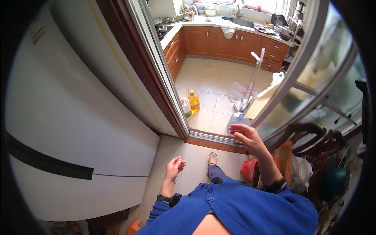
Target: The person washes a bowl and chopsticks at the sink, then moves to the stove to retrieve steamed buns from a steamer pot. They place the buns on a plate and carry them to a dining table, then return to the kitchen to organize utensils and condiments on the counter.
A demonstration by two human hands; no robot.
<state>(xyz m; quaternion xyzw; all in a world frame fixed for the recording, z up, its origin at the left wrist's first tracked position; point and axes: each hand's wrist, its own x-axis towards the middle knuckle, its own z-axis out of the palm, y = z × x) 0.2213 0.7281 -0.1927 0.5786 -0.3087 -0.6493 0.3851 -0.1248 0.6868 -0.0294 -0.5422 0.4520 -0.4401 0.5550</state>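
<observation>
My left hand (175,169) hangs over the pale tiled floor (191,158) with its fingers loosely bent and nothing in it. To its left stands a large white refrigerator (88,123) with a dark handle strip. My right hand (247,137) is raised at the doorway, palm partly turned inward and thumb apart from the fingers. It holds nothing and overlaps a clear plastic water bottle (233,119) in the view; whether they touch I cannot tell. Under both hands my one visible shoe (212,158) is just before the metal door track (211,137).
Beyond the track stand an oil bottle (194,102), a second jug (185,107) and a long-handled dustpan (242,102). The frosted sliding door (305,97) borders the right. Wooden cabinets (196,41) line the kitchen's back. Bags, including an orange one (284,158), crowd a wooden chair (320,141).
</observation>
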